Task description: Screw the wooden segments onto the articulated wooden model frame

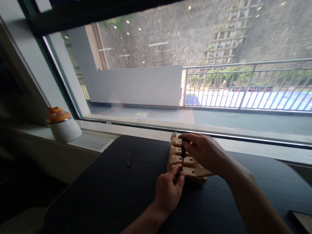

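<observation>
Table: dark top beneath both hands.
White pot: on the sill, well beyond and left of the left hand, with orange material at its top; its inside is hidden.
Wooden frame: on the table, under the right hand and just beyond the left; its row of slats runs away toward the window.
Right hand: fingers closed on the screwdriver's handle.
Left hand: thumb and forefinger touching the frame's near left corner; cannot tell what they pinch.
Screwdriver: long axis nearly upright, tip down beside the left fingertips.
Dark bit: left of the left hand.
</observation>
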Available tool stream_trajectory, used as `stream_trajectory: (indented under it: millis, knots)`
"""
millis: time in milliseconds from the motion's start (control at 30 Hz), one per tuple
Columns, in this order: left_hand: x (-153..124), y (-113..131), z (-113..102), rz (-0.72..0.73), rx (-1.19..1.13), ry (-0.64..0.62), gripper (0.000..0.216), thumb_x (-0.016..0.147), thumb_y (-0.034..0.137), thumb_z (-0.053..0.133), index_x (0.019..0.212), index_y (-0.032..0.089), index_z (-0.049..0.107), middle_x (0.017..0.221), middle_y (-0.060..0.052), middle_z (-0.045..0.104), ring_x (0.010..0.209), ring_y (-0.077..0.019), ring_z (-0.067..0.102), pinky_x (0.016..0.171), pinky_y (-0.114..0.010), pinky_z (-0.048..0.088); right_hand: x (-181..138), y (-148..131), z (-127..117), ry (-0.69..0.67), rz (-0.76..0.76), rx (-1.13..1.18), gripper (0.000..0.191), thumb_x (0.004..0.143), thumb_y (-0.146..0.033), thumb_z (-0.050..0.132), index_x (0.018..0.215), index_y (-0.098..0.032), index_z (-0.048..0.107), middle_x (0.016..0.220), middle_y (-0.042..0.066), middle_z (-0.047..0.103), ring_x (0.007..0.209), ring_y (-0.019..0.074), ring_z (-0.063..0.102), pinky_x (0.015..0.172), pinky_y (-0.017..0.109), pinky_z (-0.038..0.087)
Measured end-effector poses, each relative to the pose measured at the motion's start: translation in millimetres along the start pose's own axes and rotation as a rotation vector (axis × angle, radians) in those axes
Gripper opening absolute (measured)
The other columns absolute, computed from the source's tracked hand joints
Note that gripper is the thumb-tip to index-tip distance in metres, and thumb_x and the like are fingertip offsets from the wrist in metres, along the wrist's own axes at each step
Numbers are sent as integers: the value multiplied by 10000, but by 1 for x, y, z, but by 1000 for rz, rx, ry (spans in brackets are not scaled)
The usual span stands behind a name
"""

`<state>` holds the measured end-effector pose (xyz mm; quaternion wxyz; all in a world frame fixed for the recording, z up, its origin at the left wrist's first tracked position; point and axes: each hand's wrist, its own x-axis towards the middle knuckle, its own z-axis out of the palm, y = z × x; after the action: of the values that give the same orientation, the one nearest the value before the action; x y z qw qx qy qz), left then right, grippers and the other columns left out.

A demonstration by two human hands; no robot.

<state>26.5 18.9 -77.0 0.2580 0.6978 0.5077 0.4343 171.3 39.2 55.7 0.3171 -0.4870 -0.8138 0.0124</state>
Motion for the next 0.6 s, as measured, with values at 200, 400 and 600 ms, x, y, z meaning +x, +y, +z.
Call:
stream_trajectory:
  millis: [200, 400, 600]
  knots:
    - [0, -2, 1, -2, -12, -14, 332, 892, 355, 481, 1160, 225, 627, 727, -15, 717, 551, -141, 646, 580, -225, 530, -2, 0, -3, 32, -7, -1, 343, 887, -249, 437, 1107, -204, 697, 971, 64, 723, 722, 160, 642, 615, 246, 427]
    - [1, -5, 1, -1, -6, -11, 322, 894, 358, 482, 1159, 242, 623, 737, -8, 720, 543, -136, 644, 577, -222, 526, -2, 4, -4, 24, -6, 4, 320, 893, -278, 462, 1088, -204, 705, 1005, 71, 723, 809, 190, 655, 678, 267, 447]
    - [0, -4, 1, -1, -7, -13, 329, 897, 356, 477, 1161, 226, 624, 724, -16, 716, 562, -144, 654, 591, -225, 529, -2, 4, -6, 20, 0, -8, 286, 884, -298, 497, 1025, -180, 716, 909, 52, 722, 737, 169, 638, 623, 251, 423]
